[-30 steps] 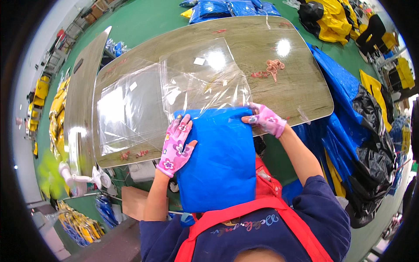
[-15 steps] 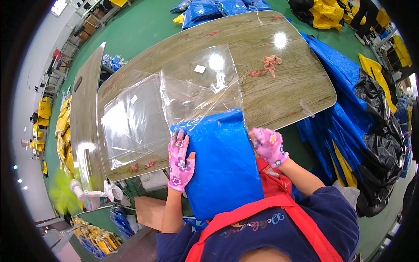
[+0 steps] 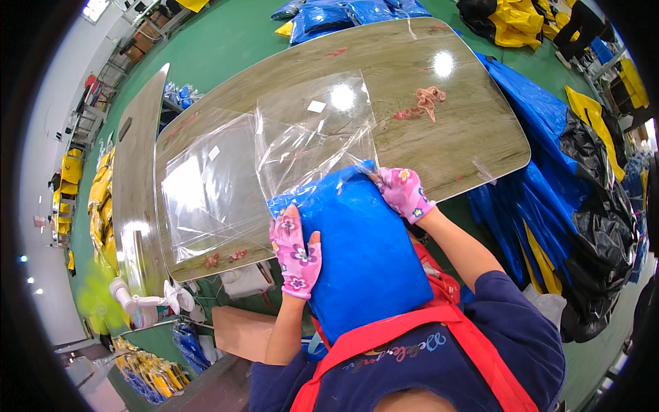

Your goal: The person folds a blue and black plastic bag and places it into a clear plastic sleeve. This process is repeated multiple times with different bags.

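A folded blue plastic sheet (image 3: 371, 261) slants from my lap up to the near edge of the table. Its far end meets a clear plastic bag (image 3: 309, 130) lying flat, and clear film overlaps the blue at that edge. Both my hands wear pink flowered gloves with bare fingertips. My left hand (image 3: 296, 254) grips the left side of the sheet near its far corner, its thumb on top. At the far right corner, my right hand (image 3: 405, 194) is closed on the sheet and the bag's edge; some fingertips are hidden.
A second clear bag (image 3: 213, 185) lies left on the wood-patterned table (image 3: 473, 110). A crumpled tan strip (image 3: 429, 101) rests at the far right. Large blue and black sheeting (image 3: 549, 178) hangs beside the table. At lower left stand a small fan (image 3: 130, 299) and a cardboard box (image 3: 244, 333).
My right hand has moved up and left onto the far right corner of the sheet. My left hand has shifted slightly right, and the sheet's far edge has pushed up into the film.
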Demonstrator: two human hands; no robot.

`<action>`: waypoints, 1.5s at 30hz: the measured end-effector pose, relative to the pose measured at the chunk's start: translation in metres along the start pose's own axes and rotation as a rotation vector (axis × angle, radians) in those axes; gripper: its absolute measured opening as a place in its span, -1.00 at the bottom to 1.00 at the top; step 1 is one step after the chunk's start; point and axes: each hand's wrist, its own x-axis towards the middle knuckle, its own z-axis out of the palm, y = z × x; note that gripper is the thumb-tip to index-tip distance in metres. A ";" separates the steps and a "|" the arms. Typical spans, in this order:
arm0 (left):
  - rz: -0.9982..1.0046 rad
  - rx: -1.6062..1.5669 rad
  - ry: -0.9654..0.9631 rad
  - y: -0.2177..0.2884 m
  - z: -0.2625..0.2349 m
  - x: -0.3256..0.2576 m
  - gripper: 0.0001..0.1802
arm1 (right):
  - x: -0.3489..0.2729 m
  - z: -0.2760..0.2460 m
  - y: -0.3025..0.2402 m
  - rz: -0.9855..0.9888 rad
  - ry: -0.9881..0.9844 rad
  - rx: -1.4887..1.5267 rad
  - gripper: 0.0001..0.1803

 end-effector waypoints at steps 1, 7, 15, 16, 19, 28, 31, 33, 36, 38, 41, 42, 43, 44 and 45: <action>-0.006 0.043 -0.060 0.002 -0.005 0.002 -0.27 | -0.004 -0.004 0.002 -0.036 -0.017 -0.119 -0.69; 0.050 -0.034 0.037 0.003 0.000 0.007 -0.45 | -0.020 -0.041 0.019 0.447 -0.494 0.519 -0.47; -0.499 -0.629 0.251 -0.034 -0.017 0.015 -0.72 | -0.007 -0.016 -0.036 0.342 -0.351 0.961 -0.46; -0.629 -0.836 0.097 -0.042 -0.022 0.009 -0.65 | -0.019 -0.022 -0.042 0.355 -0.299 0.949 -0.46; -0.927 -1.155 -0.299 -0.047 -0.035 -0.001 -0.46 | -0.061 -0.054 -0.054 0.489 -0.485 0.996 -0.12; -0.961 -1.284 -0.451 0.032 -0.013 -0.106 -0.34 | -0.122 -0.070 -0.019 0.400 -0.092 0.613 -0.52; -0.866 -0.838 -0.452 0.045 -0.001 -0.110 -0.58 | -0.128 -0.039 0.006 0.310 0.073 0.106 -0.74; -0.880 -0.712 -0.747 0.027 -0.011 -0.099 -0.58 | -0.133 -0.056 0.017 0.315 -0.172 0.066 -0.75; -0.407 -0.669 -0.599 -0.003 -0.042 -0.047 -0.43 | -0.105 -0.113 0.021 0.200 -0.797 0.067 -0.60; -0.904 -1.017 -0.243 -0.021 -0.022 -0.025 -0.36 | -0.072 -0.121 0.025 0.211 -0.601 0.074 -0.43; -0.740 -0.755 -0.340 -0.022 0.007 0.010 -0.22 | -0.034 -0.082 0.030 0.324 -0.283 0.534 -0.34; -0.723 -0.696 -0.401 -0.009 0.004 0.014 -0.21 | -0.034 -0.073 0.022 0.397 -0.292 0.877 -0.31; -0.720 -0.631 -0.448 0.004 -0.005 0.015 -0.21 | -0.044 -0.073 0.007 0.419 -0.338 0.857 -0.25; -0.754 -0.736 -0.513 0.012 -0.011 -0.008 -0.22 | -0.065 -0.074 -0.005 0.447 -0.380 0.829 -0.19; -0.788 -0.834 -0.577 0.021 -0.020 -0.031 -0.24 | -0.097 -0.067 0.006 0.409 -0.493 0.828 -0.16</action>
